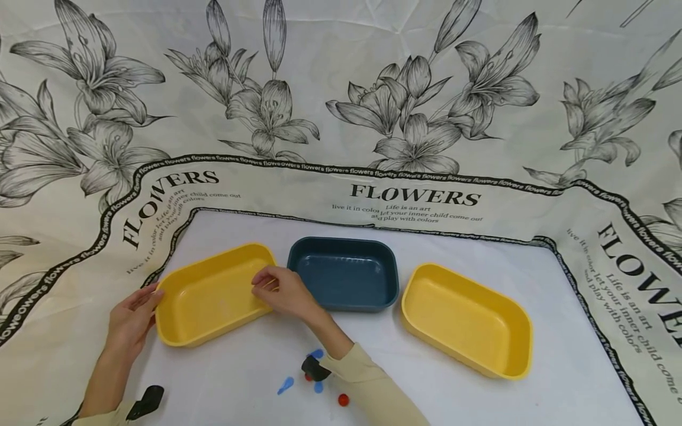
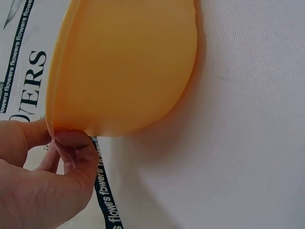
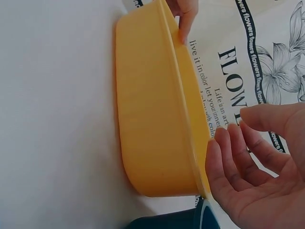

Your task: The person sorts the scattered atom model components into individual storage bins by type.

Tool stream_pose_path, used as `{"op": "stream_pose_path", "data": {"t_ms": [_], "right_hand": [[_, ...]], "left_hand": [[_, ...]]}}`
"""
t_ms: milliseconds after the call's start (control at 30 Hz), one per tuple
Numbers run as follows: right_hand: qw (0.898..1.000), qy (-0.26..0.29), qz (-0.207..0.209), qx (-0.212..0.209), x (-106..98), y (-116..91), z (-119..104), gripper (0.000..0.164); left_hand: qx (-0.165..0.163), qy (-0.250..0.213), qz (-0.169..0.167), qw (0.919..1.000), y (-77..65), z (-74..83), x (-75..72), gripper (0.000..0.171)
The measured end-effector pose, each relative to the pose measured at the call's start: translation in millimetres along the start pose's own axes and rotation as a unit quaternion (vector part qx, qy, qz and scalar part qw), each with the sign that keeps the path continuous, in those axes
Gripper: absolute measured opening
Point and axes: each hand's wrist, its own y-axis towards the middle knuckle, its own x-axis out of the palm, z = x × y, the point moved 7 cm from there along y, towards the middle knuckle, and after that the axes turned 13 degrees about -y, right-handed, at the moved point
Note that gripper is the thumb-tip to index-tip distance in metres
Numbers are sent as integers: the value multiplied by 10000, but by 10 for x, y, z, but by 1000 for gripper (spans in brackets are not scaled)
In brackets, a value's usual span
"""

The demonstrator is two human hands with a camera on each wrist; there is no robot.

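The left hand (image 1: 128, 319) is pinching the left rim of the yellow rectangular plastic-looking tray (image 1: 210, 302) on the white tabletop (image 1: 229, 381), probably steadying it; the right hand (image 1: 286, 291), loosely curved, empty, is hovering at its right end

Yellow tray (image 3: 150, 105), centre. Right hand (image 3: 257, 167), loosely curled, lower right, near its rim. Left hand (image 3: 187, 13), top edge, touching tray. Dark blue tray (image 3: 169, 221), partial, bottom edge. Floral-printed cloth (image 3: 274, 71), upper right.

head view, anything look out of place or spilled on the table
Possibly: small blue pieces and red pieces lie scattered on the white tabletop, outside the trays, so they look a bit stray. No obvious damage shows.
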Motion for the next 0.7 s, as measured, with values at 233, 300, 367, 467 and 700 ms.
{"op": "stream_pose_path", "data": {"t_ms": [233, 300, 367, 467, 700], "right_hand": [[9996, 227, 163, 99, -78, -143, -5, 13], [9994, 252, 228, 117, -107, -187, -9, 14], [9992, 249, 277, 118, -135, -229, -14, 14], [9991, 211, 340, 106, -178, -289, -17, 15], [9988, 175, 452, 96, -258, -436, 7, 15]], "left_hand": [[50, 47, -26, 10000, -18, 2, 6, 72], [76, 56, -52, 9999, -21, 5, 8, 71], [89, 60, -51, 9999, -21, 8, 8, 71], [107, 84, -38, 9999, -17, 7, 6, 69], [75, 51, -30, 10000, -5, 0, -4, 69]]}}
